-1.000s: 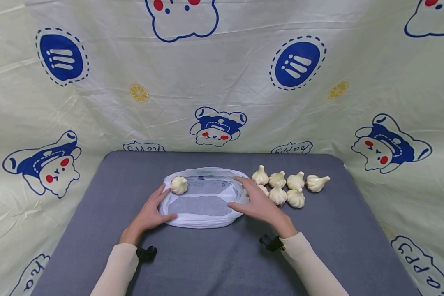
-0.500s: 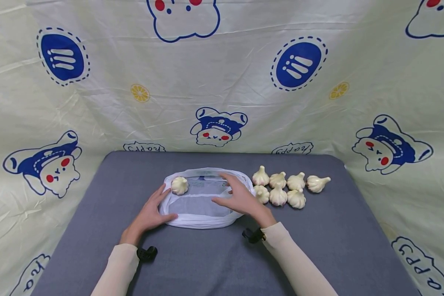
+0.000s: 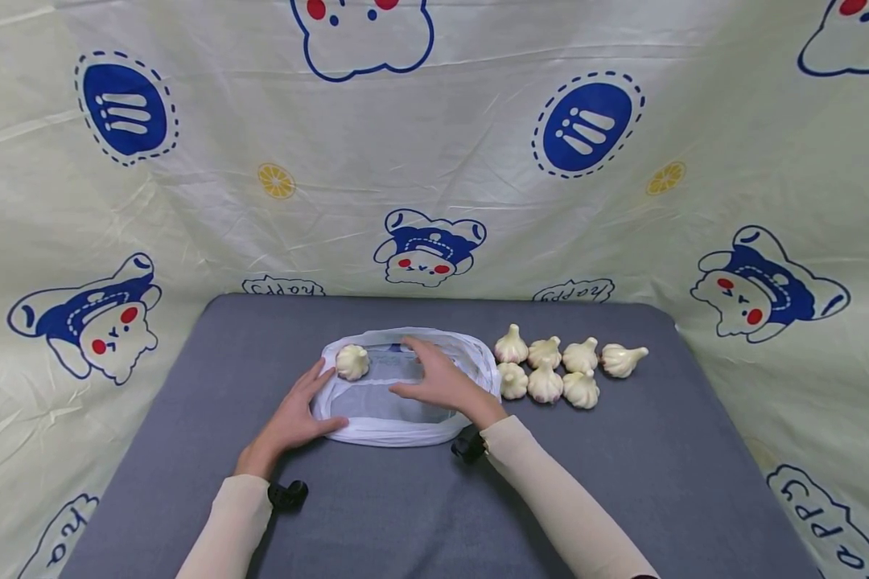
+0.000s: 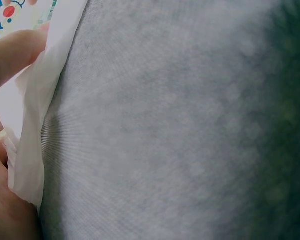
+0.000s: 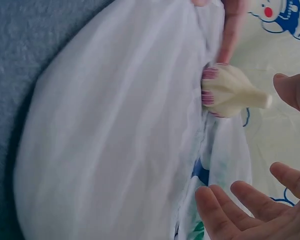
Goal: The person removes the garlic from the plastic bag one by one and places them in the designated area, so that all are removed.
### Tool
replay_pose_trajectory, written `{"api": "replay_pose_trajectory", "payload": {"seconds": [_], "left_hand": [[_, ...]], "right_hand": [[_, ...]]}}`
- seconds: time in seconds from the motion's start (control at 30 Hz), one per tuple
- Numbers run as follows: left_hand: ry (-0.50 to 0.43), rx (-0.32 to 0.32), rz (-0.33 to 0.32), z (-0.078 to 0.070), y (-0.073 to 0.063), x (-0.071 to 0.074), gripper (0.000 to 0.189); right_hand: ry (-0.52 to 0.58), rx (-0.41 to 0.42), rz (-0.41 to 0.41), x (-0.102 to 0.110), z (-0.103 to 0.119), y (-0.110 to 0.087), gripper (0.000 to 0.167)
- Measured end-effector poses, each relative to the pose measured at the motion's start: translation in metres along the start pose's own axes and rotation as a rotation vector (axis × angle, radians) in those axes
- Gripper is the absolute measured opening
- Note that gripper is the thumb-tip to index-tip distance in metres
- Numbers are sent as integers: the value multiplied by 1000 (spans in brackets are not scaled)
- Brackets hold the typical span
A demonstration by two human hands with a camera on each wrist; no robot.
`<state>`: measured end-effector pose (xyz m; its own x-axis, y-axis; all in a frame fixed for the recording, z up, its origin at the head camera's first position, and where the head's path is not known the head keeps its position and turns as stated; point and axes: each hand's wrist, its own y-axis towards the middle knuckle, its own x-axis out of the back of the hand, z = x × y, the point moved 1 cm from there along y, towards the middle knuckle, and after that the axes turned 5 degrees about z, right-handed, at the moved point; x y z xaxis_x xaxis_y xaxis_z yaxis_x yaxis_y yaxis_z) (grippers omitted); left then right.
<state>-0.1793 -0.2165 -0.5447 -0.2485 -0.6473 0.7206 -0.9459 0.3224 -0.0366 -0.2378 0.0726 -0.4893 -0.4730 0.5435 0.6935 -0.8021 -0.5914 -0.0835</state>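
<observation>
A white plastic bag (image 3: 398, 434) lies on the table with its mouth spread into a wide oval and its rim bunched. One garlic bulb (image 3: 352, 363) sits at the bag's left end; in the right wrist view that garlic bulb (image 5: 232, 92) shows purple streaks and a pale stem. My left hand (image 3: 293, 414) holds the bag's left rim, its thumb over the edge, as the left wrist view also shows. Over the middle of the bag's mouth hovers my right hand (image 3: 442, 382), fingers spread and holding nothing, to the right of that bulb.
Several more garlic bulbs (image 3: 545, 384) stand in two rows just right of the bag, one (image 3: 623, 360) a little apart. The grey cloth-covered table (image 3: 405, 515) meets a printed curtain (image 3: 434, 161) at its back edge.
My right hand has moved left from the bag's right rim to over its mouth, uncovering a garlic bulb beside the bag. My left hand and the bag stay put.
</observation>
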Motion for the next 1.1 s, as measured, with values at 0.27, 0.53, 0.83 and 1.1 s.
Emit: {"api": "replay_pose_trajectory", "payload": {"seconds": [0.27, 0.53, 0.83, 1.1], "left_hand": [[-5, 6, 9, -1, 0, 1, 95], [10, 0, -1, 0, 2, 2, 95], [1, 12, 3, 0, 0, 4, 95], [0, 3, 0, 2, 1, 1, 96]], "right_hand": [[-18, -34, 35, -2, 1, 18, 87], [64, -28, 50, -6, -5, 39, 83], [113, -45, 79, -12, -4, 52, 78], [121, -18, 91, -20, 3, 60, 75]]}}
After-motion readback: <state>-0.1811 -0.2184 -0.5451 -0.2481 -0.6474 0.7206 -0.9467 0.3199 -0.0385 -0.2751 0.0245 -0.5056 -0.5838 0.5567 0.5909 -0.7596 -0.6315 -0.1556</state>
